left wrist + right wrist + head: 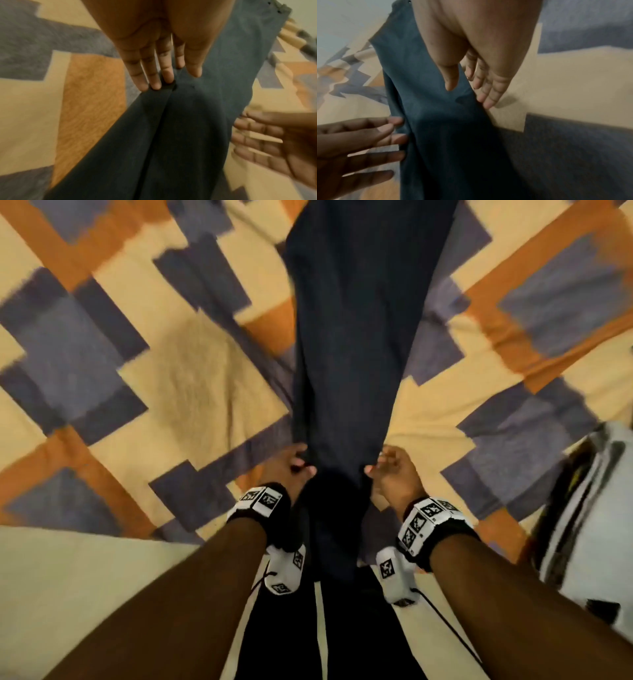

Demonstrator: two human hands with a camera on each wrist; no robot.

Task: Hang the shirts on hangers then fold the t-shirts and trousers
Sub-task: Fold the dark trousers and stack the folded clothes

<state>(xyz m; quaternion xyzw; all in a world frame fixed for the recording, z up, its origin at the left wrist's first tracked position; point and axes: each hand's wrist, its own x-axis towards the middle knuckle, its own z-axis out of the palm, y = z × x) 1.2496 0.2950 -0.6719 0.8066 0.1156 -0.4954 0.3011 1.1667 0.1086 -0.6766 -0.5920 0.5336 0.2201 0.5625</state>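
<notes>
head view is showing dark trousers (346,354) lying lengthwise on a patterned bedspread (178,392), their long axis running from the near edge straight away to the far side, with the near end hanging off toward the person. going left to right: the left hand (291,465) is pinching the trousers' left edge between thumb and fingers; the right hand (394,470) is sitting at the right edge, thumb on top and fingers underneath, seemingly gripping too. both hands are level and equally near, one either side of the narrow stretch of cloth. folding likely means carrying this near end far along that axis. a white bag-like thing (589,508) is sitting at right.
</notes>
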